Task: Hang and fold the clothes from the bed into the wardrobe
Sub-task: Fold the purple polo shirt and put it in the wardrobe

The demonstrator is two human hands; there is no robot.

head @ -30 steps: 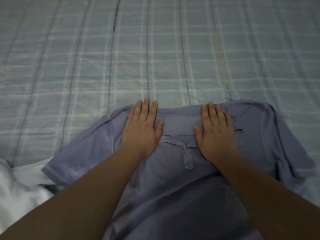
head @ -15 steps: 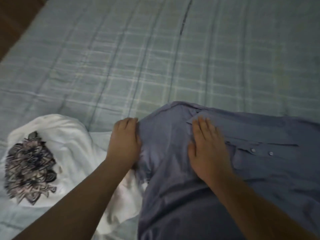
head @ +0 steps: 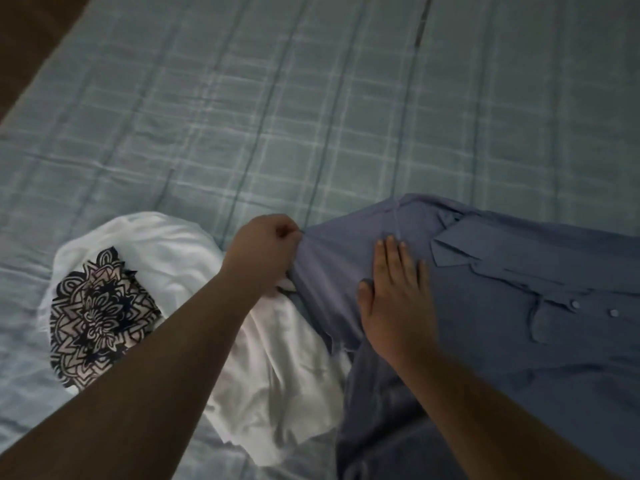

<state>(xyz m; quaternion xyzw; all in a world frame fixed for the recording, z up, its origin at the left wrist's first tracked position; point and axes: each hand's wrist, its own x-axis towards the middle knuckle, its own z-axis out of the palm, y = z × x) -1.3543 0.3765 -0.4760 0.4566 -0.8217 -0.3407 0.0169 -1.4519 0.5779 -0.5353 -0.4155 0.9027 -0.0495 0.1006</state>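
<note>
Polo shirt point(head: 519, 358): lies front up on the bed, in the right half of the view.
Orientation: collar point(head: 453, 251) sits near the centre; the placket with two buttons point(head: 575, 304) runs from it toward the right edge, which sets the long axis roughly left to right.
Left hand point(head: 259, 251): curled, pinching the shirt's left-most edge at the shoulder or sleeve; the cloth pulls to a point at the fingers.
Right hand point(head: 394, 299): flat, fingers straight and close together, pressing the shirt just left of the collar.
Edges: the shirt runs out of view at the right and at the bottom; its left edge overlaps a white T-shirt point(head: 166, 244).
Open room: bare bed sheet point(head: 311, 116) fills the whole far side beyond both garments.
Materials: the shirt is blue-grey soft knit, lightly creased; the T-shirt is crumpled and bears a dark mandala print point(head: 93, 317); the sheet is pale blue-green plaid.
Boundary: a brown strip point(head: 27, 36) borders the sheet at the upper left.
</note>
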